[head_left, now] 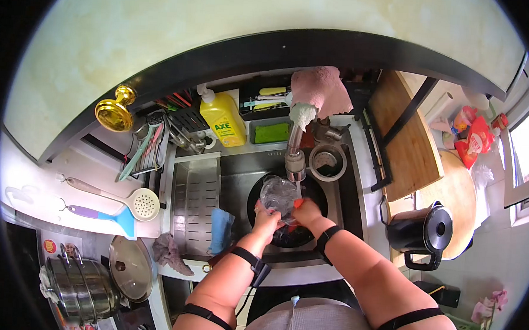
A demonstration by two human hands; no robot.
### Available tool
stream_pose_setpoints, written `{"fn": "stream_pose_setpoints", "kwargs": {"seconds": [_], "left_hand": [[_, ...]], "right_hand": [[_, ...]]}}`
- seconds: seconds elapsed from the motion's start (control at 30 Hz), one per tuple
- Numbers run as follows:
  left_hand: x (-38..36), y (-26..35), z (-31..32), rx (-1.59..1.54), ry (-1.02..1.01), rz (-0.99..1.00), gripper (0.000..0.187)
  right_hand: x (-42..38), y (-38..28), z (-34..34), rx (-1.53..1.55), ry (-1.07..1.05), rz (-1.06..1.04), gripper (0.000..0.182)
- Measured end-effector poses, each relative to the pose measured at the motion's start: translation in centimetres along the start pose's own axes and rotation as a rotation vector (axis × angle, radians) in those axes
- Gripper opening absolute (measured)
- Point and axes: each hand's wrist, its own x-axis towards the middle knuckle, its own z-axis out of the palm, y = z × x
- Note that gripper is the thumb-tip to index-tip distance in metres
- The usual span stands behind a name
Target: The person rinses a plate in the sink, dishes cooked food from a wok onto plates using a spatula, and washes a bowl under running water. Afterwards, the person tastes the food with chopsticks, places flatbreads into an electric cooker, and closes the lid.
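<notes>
Under the tap [296, 166], my left hand [266, 222] is closed on the near left rim of a clear, see-through bowl-like container [278, 192]. My right hand [307, 213] is at the container's right side, its fingers closed around something orange-red [299, 203] whose kind I cannot make out. Both hands are over a dark round pan [256, 194] that sits in the steel sink [247, 162]. Part of the pan's inside is hidden by the hands and the container.
A slotted drain tray [195, 188] with a blue cloth [221, 231] fills the sink's left side. A steel cup [328, 162] stands right of the tap. Behind are a yellow detergent bottle [223, 119] and a green sponge [272, 133]. A black kettle [418, 233] stands at right.
</notes>
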Motion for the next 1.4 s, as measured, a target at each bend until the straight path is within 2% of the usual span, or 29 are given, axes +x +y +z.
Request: {"fn": "stream_pose_setpoints", "kwargs": {"seconds": [0.03, 0.07, 0.17, 0.23, 0.27, 0.3, 0.37, 0.4, 0.43, 0.47, 0.5, 0.53, 0.57, 0.63, 0.7, 0.73, 0.77, 0.83, 0.87, 0.9, 0.93, 0.97, 1.0, 1.13, 1.17, 1.23, 1.33, 1.4], "left_hand": [[-0.1, 0.7, -0.3, 0.010, -0.145, -0.121, 0.076], [-0.5, 1.2, -0.3, -0.027, -0.210, -0.147, 0.076], [-1.1, 1.9, 0.4, 0.010, -0.137, -0.157, 0.078], [-0.1, -0.5, 0.9, 0.063, -0.066, 0.143, 0.080], [1.5, -2.5, 0.7, 0.126, 0.025, 0.217, 0.079], [1.7, -2.6, 1.2, 0.194, 0.122, 0.284, 0.079], [1.4, -3.0, 1.0, 0.047, 0.049, 0.170, 0.072], [0.3, -1.5, 1.1, 0.047, 0.052, 0.170, 0.072], [-1.0, 0.7, 1.1, -0.041, -0.045, 0.004, 0.068], [-1.5, 2.0, 0.8, -0.128, -0.143, -0.161, 0.063], [-1.1, 2.0, 0.3, -0.127, -0.142, -0.160, 0.063], [-0.4, 1.8, -0.3, -0.169, -0.246, -0.239, 0.061], [0.2, 1.6, -1.0, -0.211, -0.350, -0.319, 0.059], [0.6, 1.4, -1.9, -0.258, -0.377, -0.368, 0.057], [1.2, 1.0, -2.8, -0.355, -0.432, -0.460, 0.054], [1.7, 0.8, -3.3, -0.320, -0.489, -0.509, 0.048], [2.1, 0.4, -3.5, -0.324, -0.488, -0.508, 0.048], [2.8, -0.5, -3.7, -0.186, -0.366, -0.381, 0.036], [3.3, -0.8, -3.7, -0.072, -0.315, -0.306, 0.024], [3.8, -1.6, -3.4, -0.074, -0.316, -0.305, 0.024], [4.2, -2.4, -2.9, -0.069, -0.191, -0.250, 0.021], [4.6, -3.3, -2.4, -0.065, -0.067, -0.194, 0.018], [5.2, -4.0, -2.1, -0.074, -0.054, -0.172, 0.016], [4.1, -4.0, 0.4, -0.145, 0.079, -0.218, 0.017], [4.0, -4.0, 0.6, -0.145, 0.078, -0.216, 0.017], [3.6, -4.1, 1.1, -0.435, -0.073, -0.217, 0.022], [2.0, -3.2, 2.3, -0.582, -0.141, -0.276, 0.032], [0.4, -2.1, 3.6, -0.509, -0.128, -0.207, 0.031]], "right_hand": [[0.5, 0.2, -0.5, 0.003, 0.000, 0.001, 0.046], [1.2, 0.3, -1.1, -0.043, 0.067, 0.003, 0.045], [1.2, 0.4, -1.4, -0.009, 0.167, -0.032, 0.042], [0.3, 1.4, -0.6, 0.171, -0.054, -0.119, 0.033], [-0.4, 1.0, 0.3, 0.525, -0.194, 0.113, 0.030], [-0.6, 1.0, 0.3, 0.522, -0.190, 0.114, 0.030], [-0.9, 1.1, 0.3, 0.679, -0.366, 0.317, 0.028], [-1.3, 0.4, -0.6, 0.542, -0.311, 0.289, 0.026], [-0.2, 1.2, -0.1, 0.543, -0.312, 0.288, 0.026], [1.8, 2.8, 0.7, 0.235, -0.023, 0.083, 0.022], [2.2, 3.0, 0.5, 0.088, 0.111, -0.031, 0.020], [2.1, 2.4, -0.3, -0.075, 0.262, -0.122, 0.019], [1.9, 1.9, -1.4, 0.022, 0.194, -0.043, 0.019], [1.3, 1.6, -3.1, 0.115, 0.129, 0.038, 0.019], [1.2, 2.5, -4.1, 0.640, -0.358, 0.154, 0.024], [1.3, 2.9, -3.9, 0.635, -0.359, 0.153, 0.024], [1.4, 3.3, -3.3, 0.588, -0.305, 0.124, 0.027], [0.5, 2.6, -3.5, 0.534, -0.251, 0.094, 0.031], [0.0, 2.2, -3.4, 0.343, -0.076, -0.009, 0.037], [-1.0, 1.2, -3.7, 0.153, 0.099, -0.110, 0.044], [-1.8, 0.4, -3.9, 0.151, 0.098, -0.110, 0.044], [-2.6, -0.4, -4.2, 0.073, 0.230, -0.200, 0.044], [-3.2, -0.9, -4.4, -0.006, 0.362, -0.290, 0.044], [-3.5, -2.7, -5.6, -0.043, 0.341, -0.316, 0.048], [-3.4, -2.7, -5.8, -0.012, 0.368, -0.329, 0.048], [-3.3, -2.5, -5.7, 0.020, 0.396, -0.341, 0.048], [-2.1, -0.6, -3.5, 0.202, 0.458, -0.221, 0.049], [-0.7, 0.8, -0.7, 0.680, 0.384, -0.146, 0.043]]}}
